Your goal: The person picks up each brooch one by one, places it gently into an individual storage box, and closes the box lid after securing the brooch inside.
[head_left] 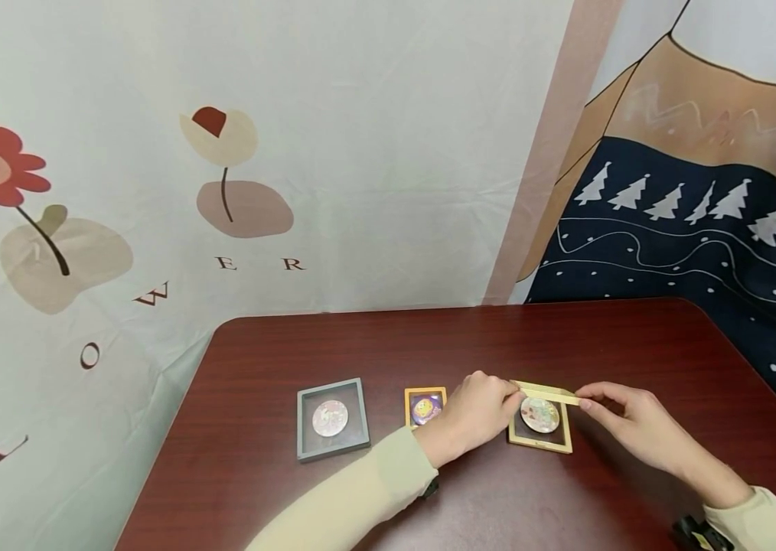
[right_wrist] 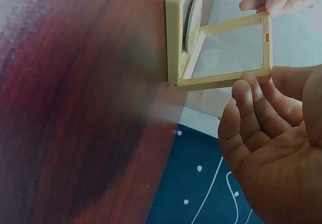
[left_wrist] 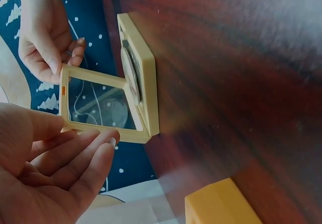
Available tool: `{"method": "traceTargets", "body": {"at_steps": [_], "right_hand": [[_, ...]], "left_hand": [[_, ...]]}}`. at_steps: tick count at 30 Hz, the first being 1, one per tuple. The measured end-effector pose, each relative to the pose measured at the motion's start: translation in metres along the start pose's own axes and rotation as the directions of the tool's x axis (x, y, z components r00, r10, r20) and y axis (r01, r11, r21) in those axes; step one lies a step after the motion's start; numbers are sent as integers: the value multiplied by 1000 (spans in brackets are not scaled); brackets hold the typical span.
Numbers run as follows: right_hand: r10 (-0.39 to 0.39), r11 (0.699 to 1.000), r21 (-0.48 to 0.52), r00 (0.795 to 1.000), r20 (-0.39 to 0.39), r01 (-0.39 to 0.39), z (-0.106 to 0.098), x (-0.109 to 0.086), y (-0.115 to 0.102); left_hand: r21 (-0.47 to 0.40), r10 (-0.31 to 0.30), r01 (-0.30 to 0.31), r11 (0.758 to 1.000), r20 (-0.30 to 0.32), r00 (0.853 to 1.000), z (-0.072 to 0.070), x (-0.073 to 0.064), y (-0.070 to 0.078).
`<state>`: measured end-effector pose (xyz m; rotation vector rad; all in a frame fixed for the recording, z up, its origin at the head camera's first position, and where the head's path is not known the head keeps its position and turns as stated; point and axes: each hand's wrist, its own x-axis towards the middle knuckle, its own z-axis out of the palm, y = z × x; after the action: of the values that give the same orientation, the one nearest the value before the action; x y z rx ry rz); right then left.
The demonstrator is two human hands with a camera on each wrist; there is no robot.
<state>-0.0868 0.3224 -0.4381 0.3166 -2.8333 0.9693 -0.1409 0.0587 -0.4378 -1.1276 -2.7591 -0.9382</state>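
Note:
A pale yellow hinged display frame (head_left: 539, 444) lies on the table with its windowed lid (head_left: 546, 392) swung up. On the base's dark film sits a round patterned disc (head_left: 539, 415). My left hand (head_left: 479, 413) pinches the lid's left free corner between thumb and fingers. At the opposite corner, my right hand (head_left: 636, 428) pinches the same lid with thumb and index finger. The wrist views show the lid standing steeply off the base (left_wrist: 146, 78), its clear film (right_wrist: 229, 53) stretched inside the yellow border. An orange catch (right_wrist: 267, 38) marks the lid's free edge.
Left of my hands lies a smaller orange-yellow frame (head_left: 425, 390) with a purple badge (head_left: 424, 409), partly behind my left hand. Farther left is a larger grey frame (head_left: 301, 428) holding a pale round disc (head_left: 330, 418). The dark red wooden table (head_left: 360, 344) meets hanging printed cloths behind.

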Motion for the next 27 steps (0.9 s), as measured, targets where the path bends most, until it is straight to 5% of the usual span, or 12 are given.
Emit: {"method": "traceTargets", "body": {"at_steps": [11, 27], "right_hand": [[64, 998, 8, 990, 123, -65, 3, -10, -2], [-37, 997, 73, 967, 253, 19, 14, -18, 10]], "left_hand": [[88, -23, 19, 996, 52, 998, 8, -14, 6], [147, -38, 24, 989, 95, 995, 23, -29, 6]]}}
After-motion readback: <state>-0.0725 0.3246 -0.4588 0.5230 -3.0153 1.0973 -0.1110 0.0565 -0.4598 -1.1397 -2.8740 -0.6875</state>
